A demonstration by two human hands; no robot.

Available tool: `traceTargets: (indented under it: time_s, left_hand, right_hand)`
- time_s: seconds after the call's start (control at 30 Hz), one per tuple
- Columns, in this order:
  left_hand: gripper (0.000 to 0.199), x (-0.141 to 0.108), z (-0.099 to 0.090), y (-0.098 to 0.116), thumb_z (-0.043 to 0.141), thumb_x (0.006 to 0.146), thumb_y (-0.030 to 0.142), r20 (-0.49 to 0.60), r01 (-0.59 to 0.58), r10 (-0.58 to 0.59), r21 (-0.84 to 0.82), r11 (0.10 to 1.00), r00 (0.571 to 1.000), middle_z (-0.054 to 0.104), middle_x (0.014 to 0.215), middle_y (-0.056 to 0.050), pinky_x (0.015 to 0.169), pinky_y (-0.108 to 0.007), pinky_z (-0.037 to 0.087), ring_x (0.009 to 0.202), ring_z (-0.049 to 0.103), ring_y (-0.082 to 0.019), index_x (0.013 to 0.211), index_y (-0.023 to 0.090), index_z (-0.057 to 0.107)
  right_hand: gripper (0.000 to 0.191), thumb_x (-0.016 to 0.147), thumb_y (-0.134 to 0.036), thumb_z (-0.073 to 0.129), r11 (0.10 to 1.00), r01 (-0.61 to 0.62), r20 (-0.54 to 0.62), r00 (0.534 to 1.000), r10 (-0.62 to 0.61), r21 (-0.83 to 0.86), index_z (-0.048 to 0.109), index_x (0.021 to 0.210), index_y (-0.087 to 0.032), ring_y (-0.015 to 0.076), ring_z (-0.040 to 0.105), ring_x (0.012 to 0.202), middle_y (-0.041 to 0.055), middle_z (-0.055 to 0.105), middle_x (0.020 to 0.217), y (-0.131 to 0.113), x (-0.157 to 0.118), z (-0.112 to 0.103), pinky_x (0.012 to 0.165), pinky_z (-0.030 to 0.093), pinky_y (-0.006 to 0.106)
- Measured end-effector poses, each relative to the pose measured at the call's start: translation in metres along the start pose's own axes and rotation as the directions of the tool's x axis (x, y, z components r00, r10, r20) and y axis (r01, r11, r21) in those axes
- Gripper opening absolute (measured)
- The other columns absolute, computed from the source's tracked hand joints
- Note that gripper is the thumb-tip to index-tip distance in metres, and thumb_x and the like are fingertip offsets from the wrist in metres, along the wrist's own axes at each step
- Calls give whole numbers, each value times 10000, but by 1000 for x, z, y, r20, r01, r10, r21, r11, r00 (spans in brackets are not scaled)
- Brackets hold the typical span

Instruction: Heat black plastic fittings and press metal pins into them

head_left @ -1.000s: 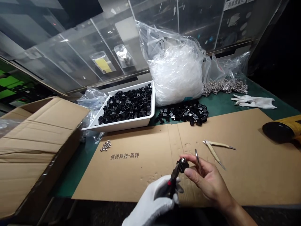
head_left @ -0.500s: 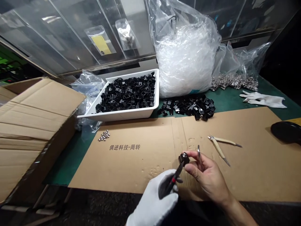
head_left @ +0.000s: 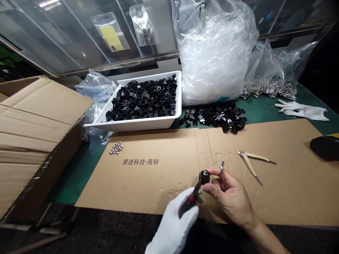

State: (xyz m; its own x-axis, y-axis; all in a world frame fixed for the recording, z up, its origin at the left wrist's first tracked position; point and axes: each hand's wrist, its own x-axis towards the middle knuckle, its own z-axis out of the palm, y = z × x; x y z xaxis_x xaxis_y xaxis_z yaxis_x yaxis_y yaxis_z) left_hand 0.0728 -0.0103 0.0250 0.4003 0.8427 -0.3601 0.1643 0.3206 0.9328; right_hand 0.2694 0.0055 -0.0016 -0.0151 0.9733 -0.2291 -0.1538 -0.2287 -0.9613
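My left hand point(head_left: 176, 220), in a white glove, is closed around a black plier-like tool point(head_left: 194, 194) with a red band. The tool's tip touches a small black block-shaped part point(head_left: 204, 177) with a silvery metal piece at its top. My bare right hand point(head_left: 233, 195) pinches that part between thumb and index finger. A thin metal tool point(head_left: 222, 171), perhaps tweezers, also sticks up from my right fingers; its lower end is hidden. Both hands are over the front of the cardboard sheet point(head_left: 143, 187).
Behind are a white tray point(head_left: 132, 126) of black parts, a loose pile of black parts point(head_left: 219, 118) and a large clear bag point(head_left: 214, 63). Small metal pieces point(head_left: 116, 148) lie left; cream-handled pliers point(head_left: 250, 160) and a white glove point(head_left: 302, 110) lie right. A cardboard box point(head_left: 34, 130) stands at far left.
The black part and both hands have shifted very slightly left. The grips look the same. The whole view has tilted a little, moving the background.
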Motion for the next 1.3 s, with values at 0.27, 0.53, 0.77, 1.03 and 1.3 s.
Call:
traceTargets:
  time_s: [0.27, 0.53, 0.77, 1.03, 1.3]
  left_hand:
    - [499, -7, 3, -7, 536, 1029, 424, -56, 33, -31, 37, 999, 998, 643, 1455, -73, 1187, -428, 431, 1325, 594, -295, 1497, 253, 566]
    - [435, -8, 4, -22, 543, 1019, 400, -162, -21, 55, 208, 978, 985, 682, 1388, -117, 1148, -394, 478, 1270, 637, -273, 1399, 215, 646]
    - [302, -3, 3, -28, 540, 1006, 387, -231, -21, 114, 371, 929, 966, 776, 1078, -108, 917, -318, 581, 966, 727, -239, 1111, 180, 733]
    - [376, 12, -20, -40, 632, 930, 534, -380, 31, 121, 371, 928, 917, 765, 848, -44, 719, -249, 576, 778, 695, -221, 954, 174, 739]
    - [468, 24, -31, -47, 667, 866, 636, -431, 35, 53, 194, 980, 901, 716, 747, -57, 642, -271, 578, 699, 664, -224, 876, 170, 709]
  right_hand:
    - [396, 882, -455, 812, 993, 67, 32, 997, -64, -100, 649, 1129, -191, 112, 307, 534, -114, 333, 601, 10, 1, 2, 533, 266, 280]
    - [325, 887, -415, 809, 975, 146, 63, 989, -137, -165, 651, 1091, -216, 111, 314, 548, -77, 431, 688, 5, 0, 3, 509, 263, 283]
    - [330, 915, -451, 763, 951, 220, 118, 973, -199, -215, 643, 1130, -231, 109, 404, 582, 49, 637, 1078, 8, -3, 6, 508, 369, 278]
    - [270, 1053, -241, 421, 734, 203, 117, 979, -167, -649, 674, 961, -222, 196, 660, 803, 30, 706, 880, -22, 11, -10, 766, 486, 309]
    - [217, 983, -213, 548, 419, 126, 25, 971, -239, -899, 691, 1147, -209, 281, 689, 958, 97, 724, 1045, -19, 19, -33, 853, 534, 396]
